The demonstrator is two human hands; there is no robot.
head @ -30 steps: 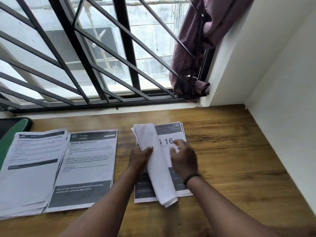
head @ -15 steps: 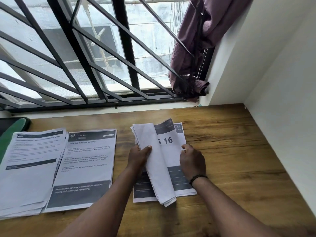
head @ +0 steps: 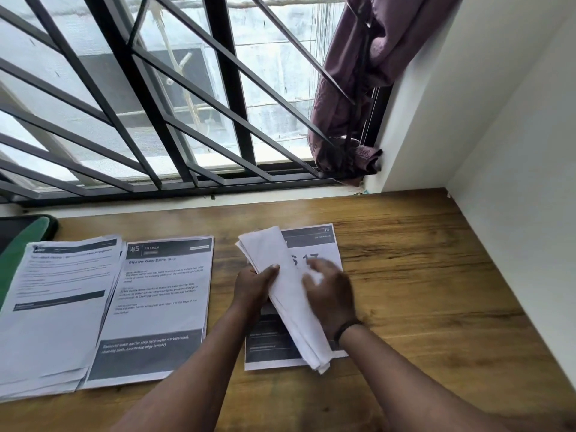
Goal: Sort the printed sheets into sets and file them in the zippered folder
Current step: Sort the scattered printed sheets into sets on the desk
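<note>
A stack of printed sheets point(head: 314, 244) lies mid-table; its top page shows "17". My left hand point(head: 254, 285) grips the turned-over leaves point(head: 280, 275) of this stack, blank backs up, bent toward the left. My right hand point(head: 330, 291) rests on the top page beside those leaves, blurred, fingers bent on the paper. Two more piles lie to the left: a sheet headed "Kitchen" point(head: 156, 307) and a thicker fanned pile point(head: 53, 313). A green and black zippered folder point(head: 21, 241) shows at the far left edge, partly out of view.
The wooden table point(head: 436, 291) meets a white wall on the right and a barred window behind. A purple curtain point(head: 358, 88) hangs bunched in the window's right corner.
The page marked "16" was lifted by my right hand and turned over to the left; the top page now reads "17". My right hand has come back onto the stack.
</note>
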